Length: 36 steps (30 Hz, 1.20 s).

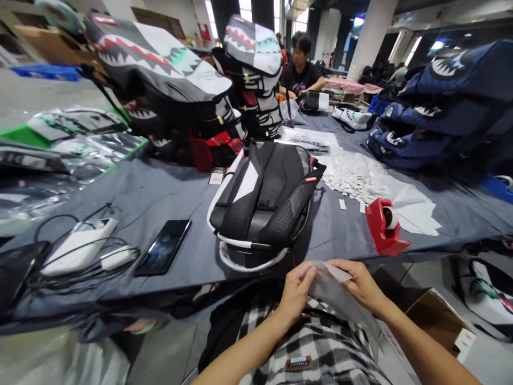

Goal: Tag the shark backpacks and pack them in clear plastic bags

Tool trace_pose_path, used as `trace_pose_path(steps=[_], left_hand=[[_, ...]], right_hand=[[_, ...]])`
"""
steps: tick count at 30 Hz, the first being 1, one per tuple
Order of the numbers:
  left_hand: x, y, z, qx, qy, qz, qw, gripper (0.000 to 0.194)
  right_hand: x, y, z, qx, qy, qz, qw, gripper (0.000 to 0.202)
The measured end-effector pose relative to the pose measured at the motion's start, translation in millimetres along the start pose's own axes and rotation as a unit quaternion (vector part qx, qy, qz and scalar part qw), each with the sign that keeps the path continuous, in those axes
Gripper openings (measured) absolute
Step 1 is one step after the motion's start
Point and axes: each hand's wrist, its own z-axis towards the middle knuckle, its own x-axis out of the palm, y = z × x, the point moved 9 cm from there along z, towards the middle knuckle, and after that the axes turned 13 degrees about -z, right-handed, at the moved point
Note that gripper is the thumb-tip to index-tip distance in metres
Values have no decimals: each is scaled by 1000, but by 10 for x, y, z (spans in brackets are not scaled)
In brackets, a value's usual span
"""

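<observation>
Above my lap, at the table's front edge, I hold a thin translucent plastic bag (334, 294) with both hands. My left hand (295, 291) pinches its left side between thumb and fingers. On the other side, my right hand (363, 283) grips the upper edge, and the bag's lower part hangs towards my checkered apron (320, 347). Just beyond my hands lies a black and white backpack (266, 198), its straps and padded back facing up. A red tape dispenser (385, 227) stands to the right, close to my right hand but apart from it.
Stacked shark-mouth backpacks (160, 69) rise at the back left, blue backpacks (436, 107) at the right. White slips (356, 182) and plastic bags lie right of centre. At left are a phone (164, 247), a power bank (80, 246) and cables. A co-worker (302, 69) sits across the table.
</observation>
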Motion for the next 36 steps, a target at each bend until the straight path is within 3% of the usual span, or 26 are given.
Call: trace_pose_path(steps=[4,7,11,13,16,18,21,25,28,31,34,36], left_hand=[[-4,10,-69,14,18,64,998,49],[-76,-192,-147,98,14,124,987,42],[-534,-438,-333,183,-144,229,945,29],[-651,-379,-343,163,-182,260,934,32],[-553,-145,-122,101,-161,280,941,43],[-495,-29,78,62,-182,266,945,42],[-514,42,266,19,-231,188,955,24],[-543,63,192,-19,-182,71,981,33],[-646,-1,-31,-30,-198,9,980,46],[-631,-195,-174,16,-211,53,976,46],[-379,-358,-160,87,-141,204,965,31],[-151,-333,-94,111,-69,332,934,18]], right_hand=[[53,-47,83,-29,41,-46,998,36],[35,-102,164,-38,29,-32,998,43],[-225,-288,258,12,-39,-56,998,46],[-329,-291,300,4,-29,-89,996,44],[-326,-160,344,-31,66,-112,991,43],[-301,-54,336,-40,133,-107,984,44],[-342,10,292,-14,187,-100,977,47],[-406,-72,257,43,204,-123,970,54],[-172,-70,362,23,217,-141,966,53],[293,-32,611,-17,238,-133,962,58],[637,-75,903,23,232,-53,971,64],[704,-96,1029,63,204,11,977,65]])
